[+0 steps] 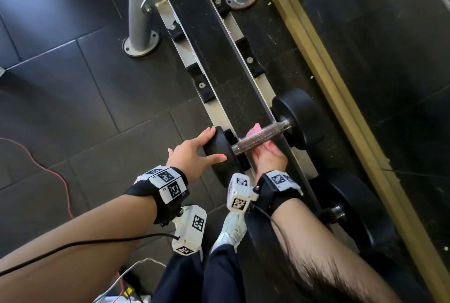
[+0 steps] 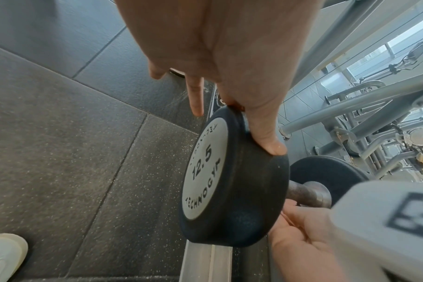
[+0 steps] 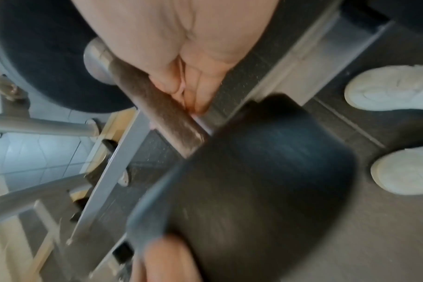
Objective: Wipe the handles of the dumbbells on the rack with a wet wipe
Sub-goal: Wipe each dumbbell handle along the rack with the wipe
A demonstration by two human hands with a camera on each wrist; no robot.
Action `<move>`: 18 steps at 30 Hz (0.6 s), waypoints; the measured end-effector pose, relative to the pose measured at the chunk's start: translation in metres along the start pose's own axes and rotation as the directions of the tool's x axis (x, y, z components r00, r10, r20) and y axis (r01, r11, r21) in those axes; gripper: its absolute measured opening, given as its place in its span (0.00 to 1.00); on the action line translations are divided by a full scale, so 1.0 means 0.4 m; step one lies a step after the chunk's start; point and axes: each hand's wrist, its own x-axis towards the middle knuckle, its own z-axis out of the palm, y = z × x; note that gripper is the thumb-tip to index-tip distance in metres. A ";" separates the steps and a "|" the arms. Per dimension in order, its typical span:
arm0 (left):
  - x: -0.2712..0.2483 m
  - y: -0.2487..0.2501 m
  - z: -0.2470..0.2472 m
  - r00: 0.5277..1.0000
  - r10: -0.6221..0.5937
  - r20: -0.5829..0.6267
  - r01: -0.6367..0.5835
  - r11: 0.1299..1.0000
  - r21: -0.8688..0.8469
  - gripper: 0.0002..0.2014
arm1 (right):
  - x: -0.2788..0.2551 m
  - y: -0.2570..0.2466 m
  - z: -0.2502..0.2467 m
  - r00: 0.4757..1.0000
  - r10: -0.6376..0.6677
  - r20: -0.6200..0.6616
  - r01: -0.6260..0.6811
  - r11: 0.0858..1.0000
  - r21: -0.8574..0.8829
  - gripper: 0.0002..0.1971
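A black 12.5 dumbbell lies across the rack, its knurled steel handle bare on top. My left hand grips the near weight head, thumb on its rim and fingers over the top. My right hand curls up round the handle from below and holds a pink wet wipe against it. The wipe pokes out on the far side of the handle. The right wrist view is blurred; the near head fills it.
A second dumbbell sits on the rack to the right, close to my right forearm. Empty black cradles run along the rack to the left. A wooden-framed mirror stands behind. A red cable crosses the floor.
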 end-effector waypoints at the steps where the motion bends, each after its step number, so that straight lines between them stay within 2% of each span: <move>1: 0.000 0.000 0.000 1.000 0.000 -0.002 0.000 1.000 -0.003 0.39 | -0.008 0.015 -0.005 0.999 -0.019 -0.040 0.017 0.998 -0.066 0.11; 3: 0.000 0.000 0.001 1.000 0.002 -0.008 -0.002 1.000 -0.005 0.39 | -0.027 0.034 -0.024 0.991 -0.085 -0.104 0.062 0.976 -0.211 0.10; 7: 0.001 -0.003 0.003 1.000 0.001 -0.017 -0.001 1.000 -0.006 0.39 | -0.049 0.039 -0.053 0.985 -0.167 -0.042 0.132 0.891 -0.434 0.11; 14: 0.005 -0.010 0.007 1.000 0.003 -0.015 -0.004 1.000 -0.009 0.39 | -0.061 0.034 0.008 0.998 -0.070 -0.001 0.061 0.867 -0.494 0.15; 18: 0.003 -0.010 0.008 1.000 0.006 -0.020 -0.007 1.000 -0.020 0.39 | -0.082 0.049 -0.020 0.993 -0.119 0.009 0.103 0.817 -0.567 0.18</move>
